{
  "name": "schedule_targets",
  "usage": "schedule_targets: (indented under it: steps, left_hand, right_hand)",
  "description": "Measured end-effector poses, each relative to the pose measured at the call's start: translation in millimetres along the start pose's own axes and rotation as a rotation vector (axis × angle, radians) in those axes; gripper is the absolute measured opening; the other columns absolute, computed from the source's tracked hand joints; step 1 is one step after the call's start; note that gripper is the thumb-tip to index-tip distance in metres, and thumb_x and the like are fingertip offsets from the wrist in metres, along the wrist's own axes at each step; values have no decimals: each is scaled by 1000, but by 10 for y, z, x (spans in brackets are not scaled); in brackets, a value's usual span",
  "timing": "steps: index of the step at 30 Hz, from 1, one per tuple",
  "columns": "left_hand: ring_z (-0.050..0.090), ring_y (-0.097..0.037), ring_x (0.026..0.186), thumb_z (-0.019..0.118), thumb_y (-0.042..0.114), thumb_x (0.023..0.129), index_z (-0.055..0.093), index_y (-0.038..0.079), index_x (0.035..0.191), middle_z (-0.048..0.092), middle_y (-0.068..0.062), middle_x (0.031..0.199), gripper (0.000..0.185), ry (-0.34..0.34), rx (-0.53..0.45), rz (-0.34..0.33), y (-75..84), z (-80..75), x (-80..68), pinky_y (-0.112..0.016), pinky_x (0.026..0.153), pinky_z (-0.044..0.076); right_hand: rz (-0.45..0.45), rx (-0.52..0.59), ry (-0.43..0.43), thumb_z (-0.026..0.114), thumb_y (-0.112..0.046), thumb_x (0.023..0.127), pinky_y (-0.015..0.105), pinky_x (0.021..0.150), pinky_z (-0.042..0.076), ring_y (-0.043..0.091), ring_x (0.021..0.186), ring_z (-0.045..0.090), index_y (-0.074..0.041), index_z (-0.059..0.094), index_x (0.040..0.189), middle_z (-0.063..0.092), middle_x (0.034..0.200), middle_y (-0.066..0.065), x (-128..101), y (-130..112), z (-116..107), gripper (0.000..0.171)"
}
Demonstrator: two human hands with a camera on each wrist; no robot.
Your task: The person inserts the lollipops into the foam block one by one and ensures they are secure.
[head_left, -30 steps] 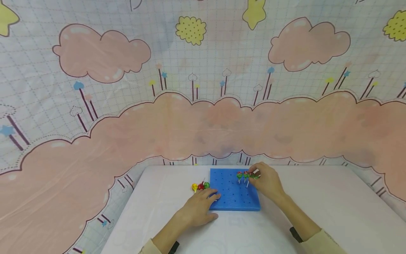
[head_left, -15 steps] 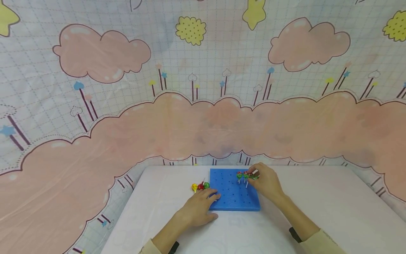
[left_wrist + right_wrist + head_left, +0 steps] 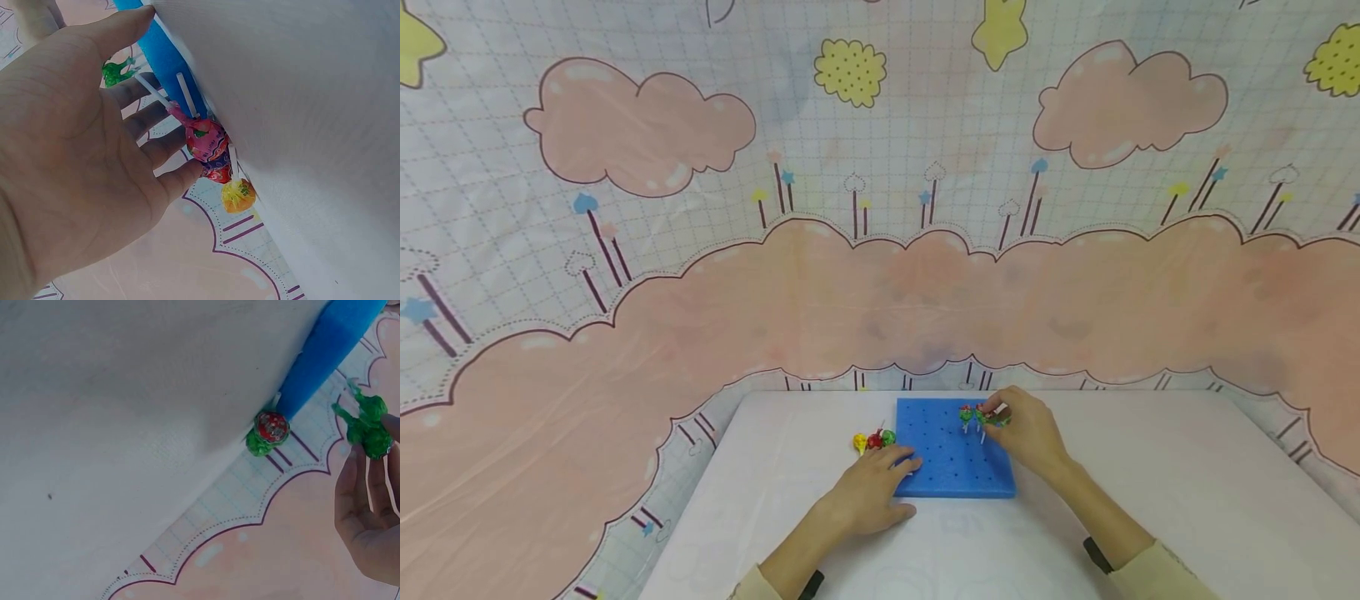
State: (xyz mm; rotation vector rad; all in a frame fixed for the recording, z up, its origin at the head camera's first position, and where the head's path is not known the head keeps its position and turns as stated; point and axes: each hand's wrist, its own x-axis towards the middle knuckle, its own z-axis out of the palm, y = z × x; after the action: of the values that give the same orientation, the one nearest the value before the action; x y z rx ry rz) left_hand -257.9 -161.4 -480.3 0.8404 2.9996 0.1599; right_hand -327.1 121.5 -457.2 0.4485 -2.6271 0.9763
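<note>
White surface (image 3: 1187,467) with a blue board (image 3: 936,462) near its far edge; lollipops (image 3: 875,439), yellow, red and green, lie beside the board's left side.

Counter (image 3: 1150,467), white; faint blurred marks (image 3: 964,525) near front, possibly reflections. Backdrop (image 3: 895,292), creased, pale grid, printed with pink clouds (image 3: 647,133), yellow stars (image 3: 1002,32). Lighting, soft.

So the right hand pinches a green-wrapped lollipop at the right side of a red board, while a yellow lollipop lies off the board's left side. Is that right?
Not quite: the board is blue, not red, as the head view shows. The right hand, green-wrapped lollipop and yellow lollipop are as you say.
</note>
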Motion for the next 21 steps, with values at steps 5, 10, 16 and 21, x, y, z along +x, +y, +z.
schedule_targets:
  steps: [5,10,16,21]
  left_hand:
    - [37,-24,152,70,51,97,50,23,157,43,-1,163,69,1,11,2,2,-3,2,-51,124,32]
    - [37,-24,152,70,51,97,50,23,156,43,-1,163,68,4,16,3,5,-6,2,-50,124,32]
    - [37,-24,152,70,50,97,51,23,156,44,-1,163,68,8,10,3,7,-4,0,-51,124,31]
    - [37,-24,152,70,51,97,50,23,156,44,-1,162,69,9,10,3,2,8,0,-51,124,32]
  right_hand:
    - [-14,1,5,87,-7,83,37,75,62,23,92,70,-14,74,97,71,103,2,-4,-7,9,20]
    - [-29,-6,2,87,-6,82,37,74,62,23,91,71,-13,75,97,71,103,2,-10,0,23,20]
    - [-46,-11,3,87,-6,81,38,75,63,22,89,71,-11,75,97,70,103,2,-24,-15,38,21]
    - [-41,-21,-5,88,-6,81,35,74,63,21,88,70,-12,75,97,70,103,2,-28,-23,49,21]
